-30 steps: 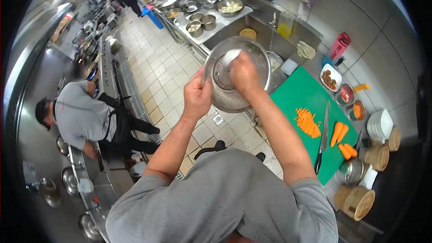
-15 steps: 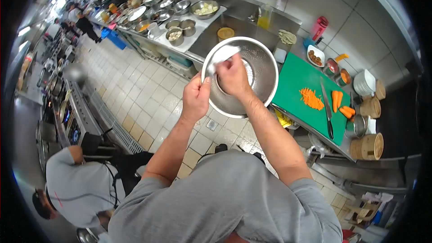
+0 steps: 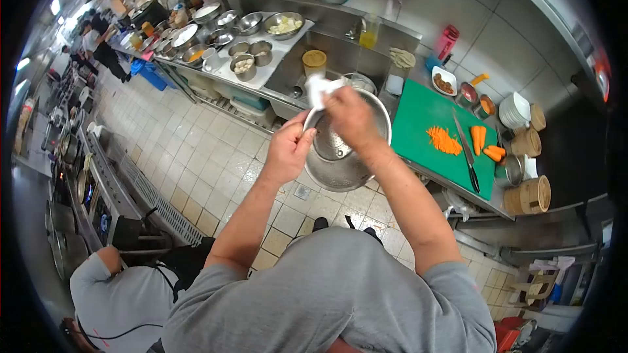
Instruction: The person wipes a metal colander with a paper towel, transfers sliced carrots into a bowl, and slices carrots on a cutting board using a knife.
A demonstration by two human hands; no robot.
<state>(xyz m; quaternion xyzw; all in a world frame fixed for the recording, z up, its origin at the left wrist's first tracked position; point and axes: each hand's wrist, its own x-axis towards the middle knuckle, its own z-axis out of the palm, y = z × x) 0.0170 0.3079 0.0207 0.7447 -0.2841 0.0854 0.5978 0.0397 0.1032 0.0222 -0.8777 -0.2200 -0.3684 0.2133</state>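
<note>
Currently: steel colander (image 3: 337,175) held at its rim, above the tiled floor (image 3: 196,134).
Left hand (image 3: 288,153) is closed on the near-left edge, thumb over the rim, fingers partly hidden; right hand (image 3: 356,117), motion-blurred, appears curled around a white cloth (image 3: 318,89) at the far rim. Colander: presumably light, stiff, slippery if wet; grip the rim. Cloth: likely soft, limp; grasp bunched. Beyond is the sink (image 3: 337,42).

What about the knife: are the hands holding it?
No, the knife lies on the green board; the left hand grips the metal bowl, the right hand a white cloth.
</note>
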